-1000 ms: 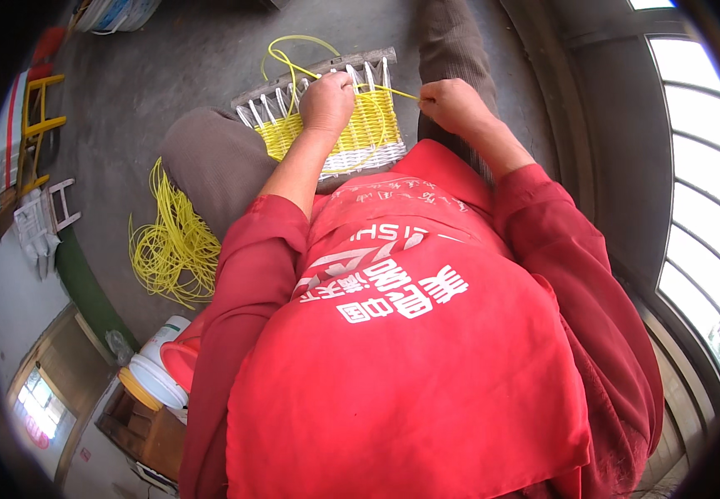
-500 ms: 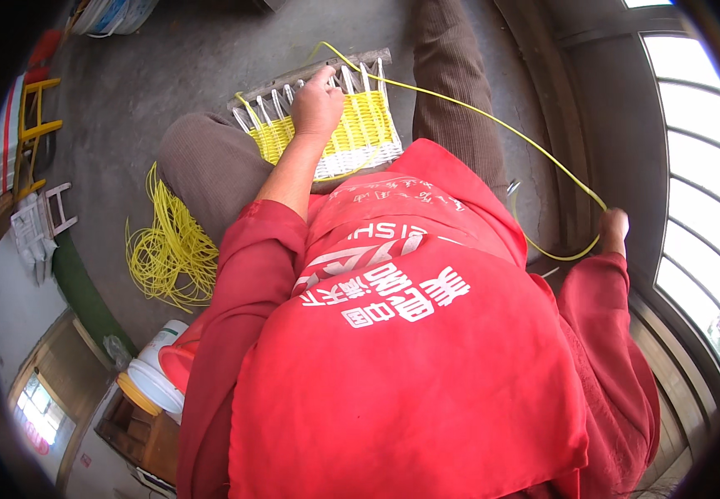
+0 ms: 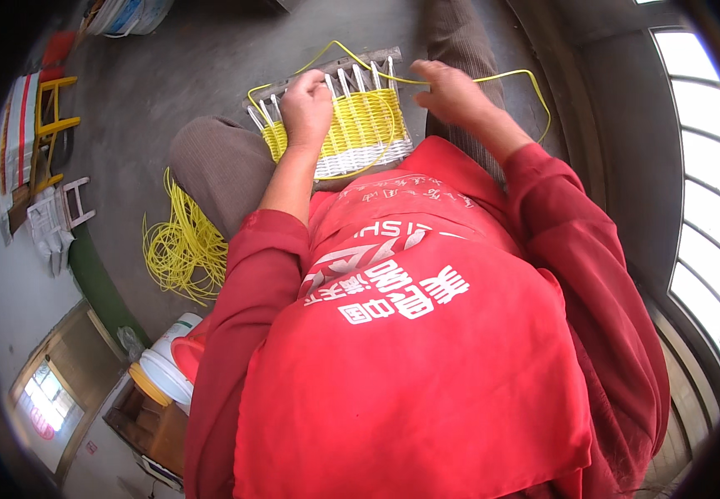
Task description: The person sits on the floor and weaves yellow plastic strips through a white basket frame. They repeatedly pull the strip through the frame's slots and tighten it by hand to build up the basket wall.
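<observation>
A yellow and white woven panel (image 3: 360,125) lies between my knees, its white uprights reaching up to a wooden bar (image 3: 381,56). Over the upper left of the weave, my left hand (image 3: 306,108) is closed on the panel at the uprights; its fingertips are partly hidden. My right hand (image 3: 455,96), just right of the panel's top corner, has its fingers curled round a yellow cord (image 3: 509,73). That cord loops above the bar on the left and trails off past my right knee; another loop lies across the weave.
A loose coil of yellow cord (image 3: 183,249) rests on the grey floor beside my left leg. White and orange buckets (image 3: 164,374) stand at lower left. Further left are a yellow metal frame (image 3: 59,126) and a small white stool (image 3: 77,202). A barred window (image 3: 713,166) is at right.
My right hand has come in from far right to beside the panel, and the long cord stretch there has shortened into a loop. My left hand has stayed at the uprights.
</observation>
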Demonstrator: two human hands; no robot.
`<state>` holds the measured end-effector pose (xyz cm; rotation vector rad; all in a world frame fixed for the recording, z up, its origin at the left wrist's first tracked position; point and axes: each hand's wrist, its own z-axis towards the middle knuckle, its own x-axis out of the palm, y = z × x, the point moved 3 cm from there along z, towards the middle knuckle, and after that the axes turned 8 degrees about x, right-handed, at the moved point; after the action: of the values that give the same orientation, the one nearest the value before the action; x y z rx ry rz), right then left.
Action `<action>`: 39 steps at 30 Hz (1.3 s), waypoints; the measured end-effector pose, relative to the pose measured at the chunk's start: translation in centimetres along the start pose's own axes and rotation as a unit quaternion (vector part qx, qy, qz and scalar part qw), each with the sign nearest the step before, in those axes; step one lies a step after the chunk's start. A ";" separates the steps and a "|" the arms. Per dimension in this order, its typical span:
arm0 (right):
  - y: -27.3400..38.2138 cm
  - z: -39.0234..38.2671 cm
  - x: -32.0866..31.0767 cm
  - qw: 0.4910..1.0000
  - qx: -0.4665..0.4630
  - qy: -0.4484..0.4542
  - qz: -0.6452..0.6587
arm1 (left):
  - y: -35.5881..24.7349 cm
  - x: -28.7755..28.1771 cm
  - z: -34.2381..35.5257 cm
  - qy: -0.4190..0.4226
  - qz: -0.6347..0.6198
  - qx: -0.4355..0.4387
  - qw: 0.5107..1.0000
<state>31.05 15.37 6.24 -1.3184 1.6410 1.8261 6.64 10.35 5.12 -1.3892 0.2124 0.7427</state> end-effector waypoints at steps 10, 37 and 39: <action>-2.5 -2.9 -3.1 0.995 0.080 0.029 -0.043 | 5.3 -6.3 -0.3 -0.200 -0.105 -0.262 0.938; -0.5 -2.5 -9.3 0.978 0.066 -0.134 -0.147 | 1.9 -5.7 -3.0 0.241 0.257 -0.230 0.907; 0.7 -0.1 -5.9 0.992 0.073 -0.024 -0.097 | 0.2 -4.9 -4.0 0.275 0.312 -0.200 0.887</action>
<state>33.52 16.96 11.43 -1.3101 1.5313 1.5812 3.92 4.90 6.85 -1.9420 1.0403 0.9306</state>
